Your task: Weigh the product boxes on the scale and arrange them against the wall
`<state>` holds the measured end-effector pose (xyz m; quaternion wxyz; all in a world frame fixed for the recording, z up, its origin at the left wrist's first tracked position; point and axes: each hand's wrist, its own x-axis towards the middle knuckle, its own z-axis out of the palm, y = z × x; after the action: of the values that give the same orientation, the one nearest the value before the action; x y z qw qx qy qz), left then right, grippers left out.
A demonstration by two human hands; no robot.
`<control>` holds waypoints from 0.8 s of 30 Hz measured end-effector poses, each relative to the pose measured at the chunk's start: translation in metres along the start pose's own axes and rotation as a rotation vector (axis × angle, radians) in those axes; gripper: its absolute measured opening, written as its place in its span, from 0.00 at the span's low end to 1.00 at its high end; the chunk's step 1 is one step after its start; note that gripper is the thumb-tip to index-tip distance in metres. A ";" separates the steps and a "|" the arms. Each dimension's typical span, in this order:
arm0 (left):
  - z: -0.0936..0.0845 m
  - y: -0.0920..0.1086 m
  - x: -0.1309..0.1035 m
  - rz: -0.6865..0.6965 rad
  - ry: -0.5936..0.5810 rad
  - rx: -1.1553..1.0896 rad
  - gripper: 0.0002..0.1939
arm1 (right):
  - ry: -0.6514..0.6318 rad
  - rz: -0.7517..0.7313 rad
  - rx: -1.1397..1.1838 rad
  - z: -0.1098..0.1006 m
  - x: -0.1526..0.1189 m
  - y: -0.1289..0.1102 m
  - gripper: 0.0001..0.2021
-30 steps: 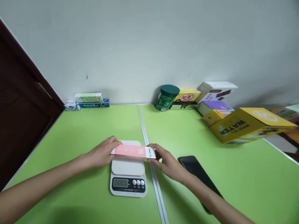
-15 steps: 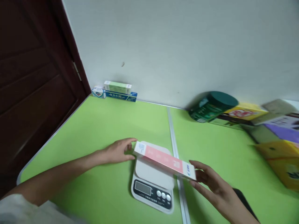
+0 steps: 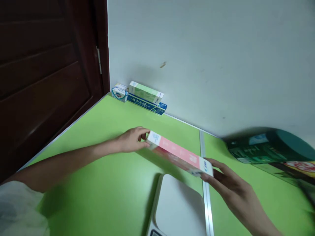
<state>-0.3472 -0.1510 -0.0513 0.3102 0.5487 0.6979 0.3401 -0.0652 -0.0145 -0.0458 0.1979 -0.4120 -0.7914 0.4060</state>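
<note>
A long pink and white box [image 3: 180,153] is held in the air between both my hands, tilted down toward the right. My left hand [image 3: 134,139] pinches its left end between thumb and fingers. At the other end, my right hand [image 3: 227,180] has its thumb and fingers closed on the white tip. Below and nearer to me lies a white kitchen scale [image 3: 180,206], its platform bare and its front part cut off by the lower edge of the view.
Against the wall, a green box [image 3: 146,92] rests on a dark blue box [image 3: 145,105], beside a small white and blue box [image 3: 119,94]. A dark green canister [image 3: 268,147] lies at the right. A metal strip [image 3: 207,203] crosses the green table [image 3: 110,190].
Both my hands have lifted the pink box off the scale and carried it away toward the wall. My view has swung left, so the scale sits lower in the picture.
</note>
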 end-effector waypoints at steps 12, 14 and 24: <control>-0.165 -0.036 0.120 0.038 0.325 0.153 0.20 | 0.055 -0.340 0.082 0.068 0.202 -0.090 0.19; -0.179 -0.039 0.141 0.004 0.360 0.119 0.21 | 0.117 -0.383 0.043 0.079 0.227 -0.099 0.17; -0.137 -0.088 0.198 -0.132 0.713 -0.112 0.13 | 0.330 -0.166 0.197 0.135 0.268 -0.075 0.11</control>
<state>-0.5477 0.0095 -0.0560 0.0983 0.3315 0.7764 0.5270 -0.3455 0.1140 -0.0715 0.3971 -0.3850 -0.7358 0.3908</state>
